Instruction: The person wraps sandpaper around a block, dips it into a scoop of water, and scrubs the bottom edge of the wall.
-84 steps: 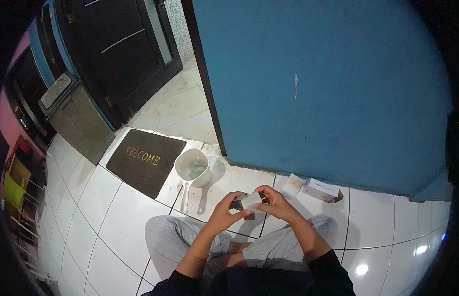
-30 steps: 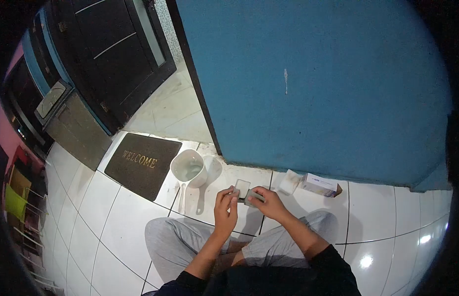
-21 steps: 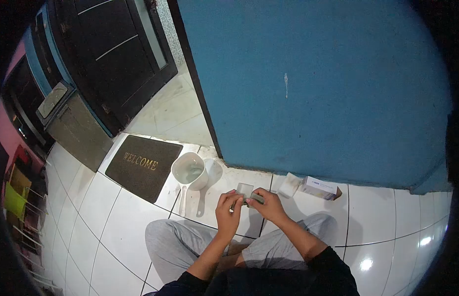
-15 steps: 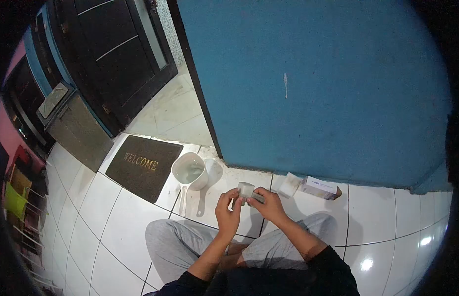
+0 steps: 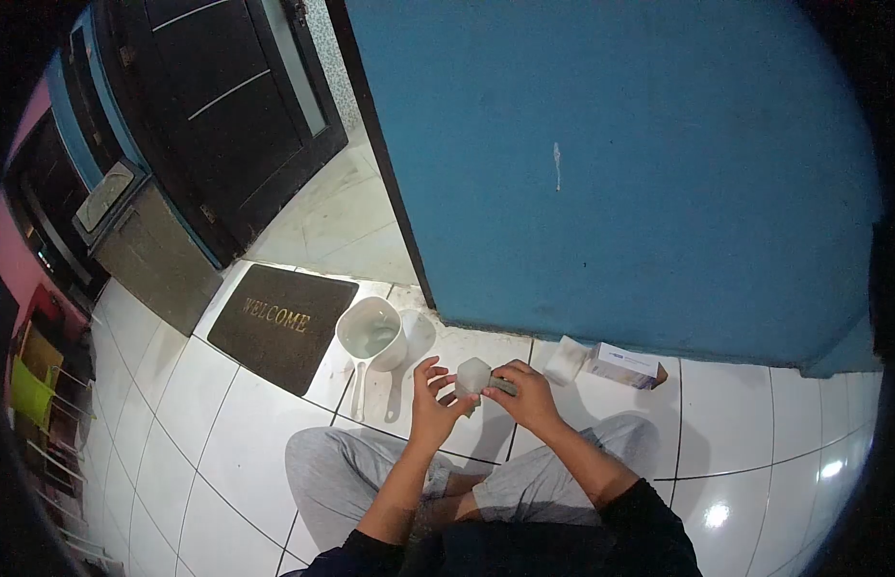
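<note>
A small pale grey block [image 5: 473,376] with blunt corners is held up in front of my lap. A grey flat part sticks out from it toward my right hand [image 5: 526,398], whose thumb and fingers pinch it; I cannot make out its exact kind. My left hand [image 5: 436,406] is beside the block on the left, fingers spread and curved, with the thumb at or very near its lower edge. Left of my hands, a white dipper [image 5: 397,338] with a long handle stands on the floor with clear water in it.
A white block [image 5: 567,360] and a small printed box [image 5: 624,366] lie on the tiles by the blue wall [image 5: 621,173]. A dark doormat [image 5: 274,327] reading WELCOME is left of the dipper, near a dark door [image 5: 241,96]. My crossed legs in grey trousers [image 5: 347,471] are below.
The fingers of my left hand have come away from the block and spread, moving slightly left. The block has turned and now shows a different face. My right hand keeps its pinch.
</note>
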A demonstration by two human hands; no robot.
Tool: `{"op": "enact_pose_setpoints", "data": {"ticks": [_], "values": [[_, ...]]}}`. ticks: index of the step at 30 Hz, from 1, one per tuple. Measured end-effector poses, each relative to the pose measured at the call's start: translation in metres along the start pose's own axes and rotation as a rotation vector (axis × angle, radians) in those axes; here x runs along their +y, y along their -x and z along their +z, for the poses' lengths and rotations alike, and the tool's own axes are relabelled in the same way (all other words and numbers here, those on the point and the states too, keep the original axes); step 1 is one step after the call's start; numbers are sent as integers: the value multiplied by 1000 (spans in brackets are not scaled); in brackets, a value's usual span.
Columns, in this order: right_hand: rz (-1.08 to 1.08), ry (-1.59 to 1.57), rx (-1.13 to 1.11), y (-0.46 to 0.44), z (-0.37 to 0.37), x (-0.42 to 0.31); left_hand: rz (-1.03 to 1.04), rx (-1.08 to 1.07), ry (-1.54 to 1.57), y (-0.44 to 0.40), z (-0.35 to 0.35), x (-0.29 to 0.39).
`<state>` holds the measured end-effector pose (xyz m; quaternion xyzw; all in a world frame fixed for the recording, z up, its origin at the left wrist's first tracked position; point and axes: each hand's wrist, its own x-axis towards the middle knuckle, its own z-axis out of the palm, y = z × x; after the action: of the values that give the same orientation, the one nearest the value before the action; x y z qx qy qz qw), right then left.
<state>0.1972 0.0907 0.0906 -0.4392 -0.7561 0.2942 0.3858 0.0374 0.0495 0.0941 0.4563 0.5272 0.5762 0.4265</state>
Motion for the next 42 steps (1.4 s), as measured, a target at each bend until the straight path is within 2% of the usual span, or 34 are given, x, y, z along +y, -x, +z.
{"op": "enact_pose_setpoints", "data": {"ticks": [8,13,17,19,23,25,32,37,42], "values": [[-57,-34,-59,-1,-3,-1,-46,-160,-111,1,-11,-2],[-46,-55,-160,-4,-15,-3,-76,-126,43,3,-15,-6],[9,-55,-93,-8,-25,-3,-77,-145,213,1,-21,-18],[21,-58,-79,-8,-26,-2,-186,-119,388,2,-20,-21],[25,-116,-62,-7,-25,-3,-229,-35,439,0,-15,-18],[63,-133,-79,-7,-24,-3,-128,3,317,-1,-11,-18],[53,-133,-135,-4,-16,-11,-16,48,150,0,1,-25],[41,-116,-131,-3,-6,-6,134,168,-70,2,11,-23],[82,-157,-124,0,-2,-5,119,209,-95,2,18,-22]]}}
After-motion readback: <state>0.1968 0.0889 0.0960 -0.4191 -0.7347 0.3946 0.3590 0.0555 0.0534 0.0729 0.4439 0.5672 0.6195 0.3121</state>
